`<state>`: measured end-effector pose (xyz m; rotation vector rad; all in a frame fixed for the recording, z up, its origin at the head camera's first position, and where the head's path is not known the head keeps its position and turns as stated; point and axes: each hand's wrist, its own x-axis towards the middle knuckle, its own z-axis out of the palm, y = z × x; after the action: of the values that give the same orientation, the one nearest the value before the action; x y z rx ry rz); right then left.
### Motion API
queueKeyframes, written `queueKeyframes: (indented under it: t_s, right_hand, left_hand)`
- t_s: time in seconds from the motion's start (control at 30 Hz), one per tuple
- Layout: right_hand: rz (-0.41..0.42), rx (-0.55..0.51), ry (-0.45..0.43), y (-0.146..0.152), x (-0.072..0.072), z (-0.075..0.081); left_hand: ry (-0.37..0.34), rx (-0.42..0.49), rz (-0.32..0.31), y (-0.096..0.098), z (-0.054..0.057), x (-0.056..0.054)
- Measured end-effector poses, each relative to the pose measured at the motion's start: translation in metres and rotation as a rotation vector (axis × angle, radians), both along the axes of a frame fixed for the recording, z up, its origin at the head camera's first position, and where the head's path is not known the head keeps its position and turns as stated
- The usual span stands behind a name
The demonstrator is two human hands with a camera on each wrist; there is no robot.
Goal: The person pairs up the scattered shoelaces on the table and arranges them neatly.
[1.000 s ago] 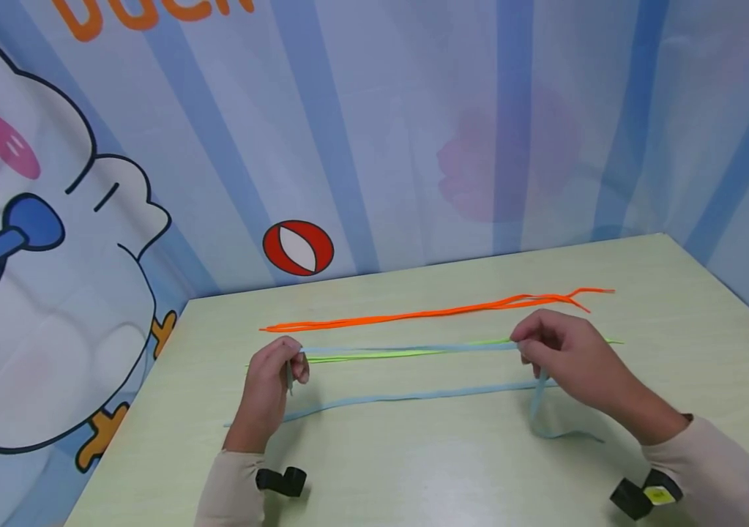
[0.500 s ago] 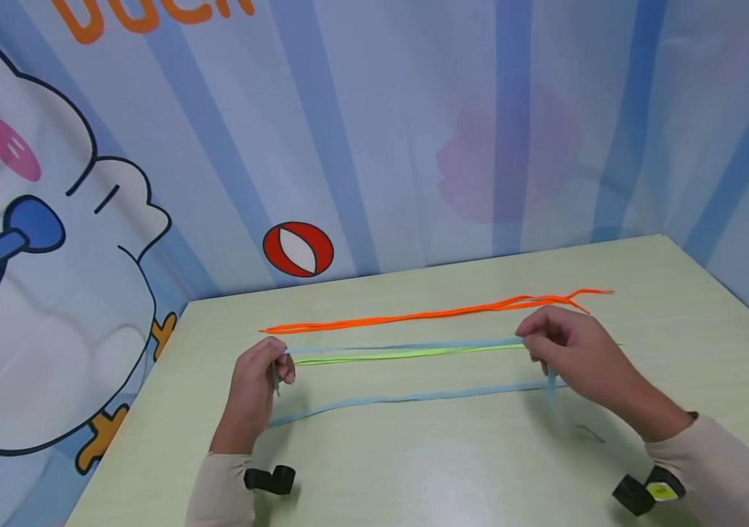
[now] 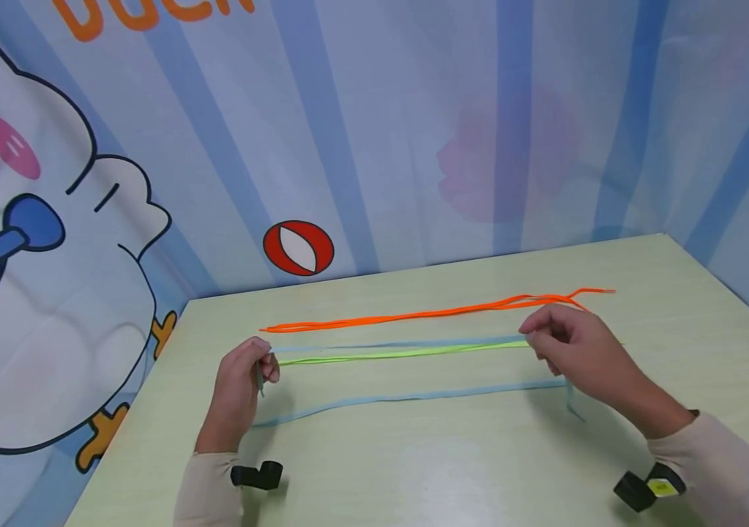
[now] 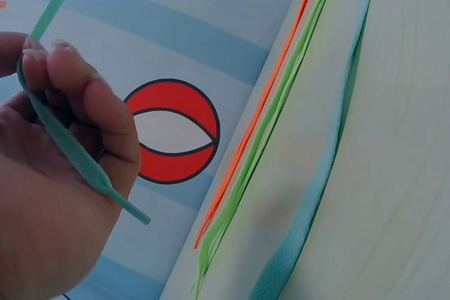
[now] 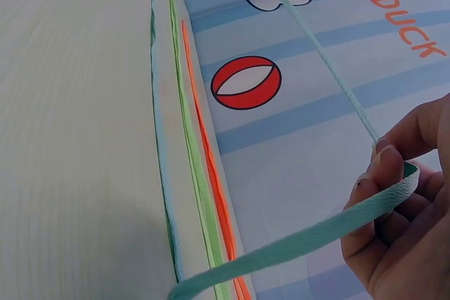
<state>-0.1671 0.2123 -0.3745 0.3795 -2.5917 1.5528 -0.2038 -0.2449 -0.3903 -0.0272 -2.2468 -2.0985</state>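
Note:
A light blue shoelace (image 3: 400, 343) is stretched straight between both hands, above the table. My left hand (image 3: 236, 395) pinches it near one end; in the left wrist view the short tail (image 4: 65, 142) with its narrow tip hangs across the palm. The right hand (image 3: 578, 359) pinches it between thumb and forefinger, and a longer loose tail (image 5: 302, 242) droops below, as the right wrist view shows. A second light blue shoelace (image 3: 414, 396) lies across the table nearer the body. Just beyond the held lace lie green shoelaces (image 3: 407, 354) in a bundle.
Orange shoelaces (image 3: 414, 315) lie side by side farther back, their right ends forked. The pale table (image 3: 414, 468) meets a blue striped cloth backdrop (image 3: 400, 146) printed with a duck and a ball. Black wrist cameras sit at both sleeves.
My left hand has moved left and the right hand slightly right, with the blue shoelace kept stretched between them. The tail hanging under the right hand has grown shorter and lifted off the table.

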Motion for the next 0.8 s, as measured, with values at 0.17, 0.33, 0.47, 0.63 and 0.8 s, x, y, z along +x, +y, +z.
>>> queueKeyframes:
  t_s: [0.17, 0.33, 0.47, 0.63, 0.8]
  right_hand:
    - [-0.011, 0.010, -0.002, 0.001, 0.000, 0.000]
    - [-0.016, 0.014, 0.000, 0.003, -0.001, -0.001]
    - [-0.020, 0.024, 0.002, 0.005, 0.000, -0.002]
    - [-0.022, 0.028, -0.008, 0.007, -0.001, -0.001]
    - [-0.014, 0.057, -0.011, 0.010, -0.003, 0.001]
  left_hand:
    - [-0.018, -0.041, -0.005, -0.008, 0.002, 0.001]
    - [-0.040, -0.075, -0.013, -0.017, 0.003, 0.003]
    - [-0.058, -0.106, -0.006, -0.021, 0.004, 0.004]
    - [-0.065, -0.130, 0.004, -0.025, 0.003, 0.004]
    - [-0.067, -0.174, -0.013, -0.029, 0.003, 0.006]
